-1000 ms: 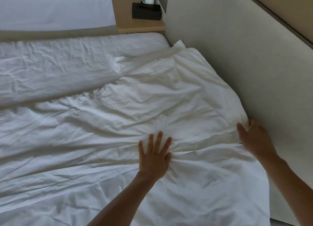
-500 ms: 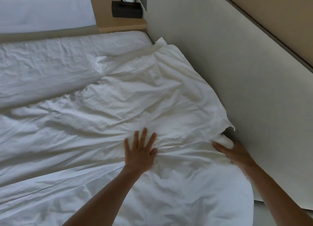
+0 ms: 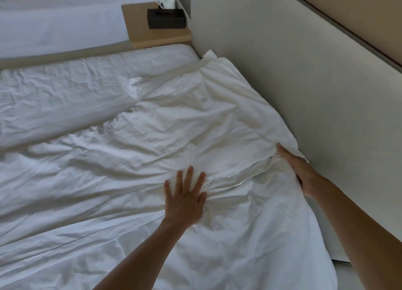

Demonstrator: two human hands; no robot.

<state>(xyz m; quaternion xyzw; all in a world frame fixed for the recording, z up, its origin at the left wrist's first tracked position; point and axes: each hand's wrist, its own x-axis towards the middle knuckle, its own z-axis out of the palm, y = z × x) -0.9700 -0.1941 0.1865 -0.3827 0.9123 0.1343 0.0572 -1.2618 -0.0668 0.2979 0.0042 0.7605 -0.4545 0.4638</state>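
Two hands, one white sheet (image 3: 174, 124) spread over the bed (image 3: 54, 98). Left hand (image 3: 185, 199): flat, fingers (image 3: 189, 176) splayed, pressing mid-sheet. Right hand (image 3: 299, 170): nearer the sheet's right edge, which runs near-to-far along the wall panel (image 3: 315, 89); fingertips hidden beneath it, grip not discernible.

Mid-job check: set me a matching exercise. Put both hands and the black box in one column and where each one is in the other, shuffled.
Things:
1. left hand
2. right hand
3. black box

Places:
A. on the wooden nightstand
B. at the white sheet edge, beside the wall panel
C. flat on the sheet's middle, fingers spread

Pairs: 1-C, 2-B, 3-A
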